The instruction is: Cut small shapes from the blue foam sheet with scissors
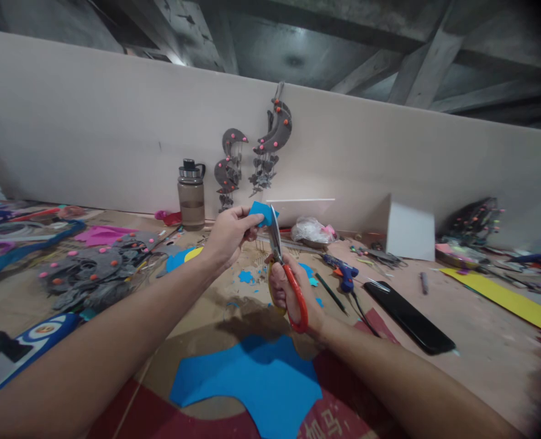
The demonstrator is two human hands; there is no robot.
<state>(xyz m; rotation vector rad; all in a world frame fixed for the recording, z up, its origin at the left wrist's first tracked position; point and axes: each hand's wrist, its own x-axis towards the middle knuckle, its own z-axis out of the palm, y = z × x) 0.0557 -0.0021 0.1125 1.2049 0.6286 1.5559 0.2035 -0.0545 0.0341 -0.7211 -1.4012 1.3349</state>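
Note:
My left hand (pixel 231 235) pinches a small piece of blue felt (pixel 262 213) between thumb and fingers, held up over the table. In my right hand (pixel 293 286) are scissors (pixel 298 302) with red handle loops, their blades pointing up along the right edge of the blue piece. Whether the blades are cutting into it I cannot tell. Below my hands lie a small blue cut-out (pixel 245 277) and several blue scraps. Close to me a large blue sheet (pixel 252 384) with curved cut edges rests on the cardboard.
A glue gun (pixel 343 271), a dark pencil (pixel 331 292) and a black phone (pixel 410 317) lie to the right. A water bottle (pixel 191 198) stands by the white partition (pixel 115 122). Grey felt pieces with pink and orange dots (pixel 99 265) are heaped at left.

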